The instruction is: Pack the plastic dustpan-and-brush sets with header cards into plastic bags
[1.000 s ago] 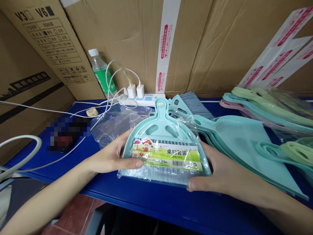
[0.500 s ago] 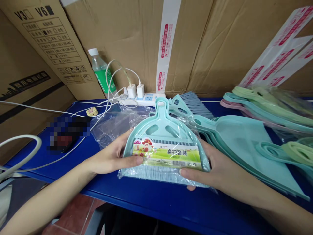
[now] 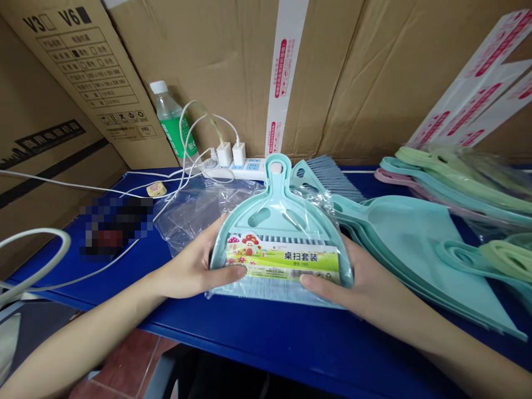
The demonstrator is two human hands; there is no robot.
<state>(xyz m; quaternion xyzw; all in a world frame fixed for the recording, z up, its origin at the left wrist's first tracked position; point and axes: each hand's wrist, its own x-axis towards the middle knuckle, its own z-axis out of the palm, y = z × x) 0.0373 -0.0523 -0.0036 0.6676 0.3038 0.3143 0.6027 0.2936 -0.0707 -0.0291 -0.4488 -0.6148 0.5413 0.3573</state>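
Observation:
A mint-green dustpan and brush set (image 3: 279, 221) in a clear plastic bag, with a green paper label across its front, is held just above the blue table (image 3: 266, 343). My left hand (image 3: 193, 266) grips its left edge, thumb laid over the label's lower corner. My right hand (image 3: 357, 282) grips the right edge, thumb pressed on the bag below the label. The handle points away from me.
A stack of loose mint dustpans (image 3: 407, 244) and bagged green and pink sets (image 3: 457, 177) lies to the right. An empty clear bag (image 3: 195, 208), a power strip with chargers (image 3: 233, 163), white cables, a green bottle (image 3: 170, 119) and cardboard boxes (image 3: 233, 66) stand behind.
Both hands have lifted and tipped the bagged set slightly upward and away. My right thumb has moved from the lower edge up onto the bag's front below the label.

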